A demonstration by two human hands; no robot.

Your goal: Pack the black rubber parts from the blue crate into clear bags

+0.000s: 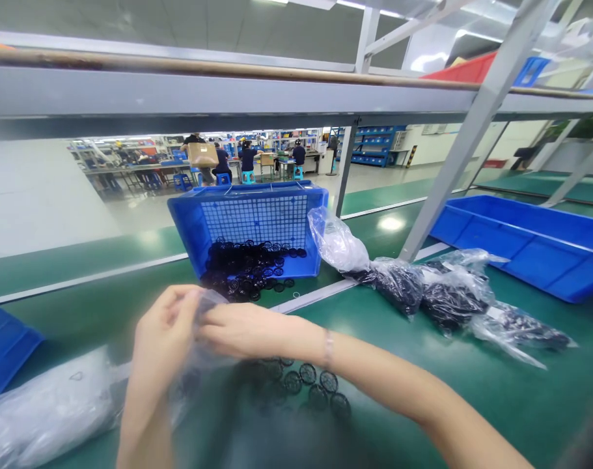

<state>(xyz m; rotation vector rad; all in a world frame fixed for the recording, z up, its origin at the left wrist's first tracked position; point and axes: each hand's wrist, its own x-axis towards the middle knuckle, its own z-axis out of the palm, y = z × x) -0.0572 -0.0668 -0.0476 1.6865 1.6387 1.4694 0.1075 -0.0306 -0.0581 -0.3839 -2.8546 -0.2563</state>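
My left hand (166,326) pinches the rim of a clear plastic bag (191,368) at the centre left. My right hand (242,329) reaches into the mouth of this bag; its fingertips are hidden by the plastic and blur. Several black ring-shaped parts (318,394) lie on the green table (388,423) below my right forearm. Beyond my hands a blue crate (189,234) lies tipped on its side, and a heap of the same black parts (247,264) spills out of its open side.
Filled clear bags (452,299) of black parts lie at the right, before a blue bin (525,244). White plastic bags (56,404) and a blue bin (8,345) are at the left. A slanted metal post (442,189) and a shelf (228,94) frame the view.
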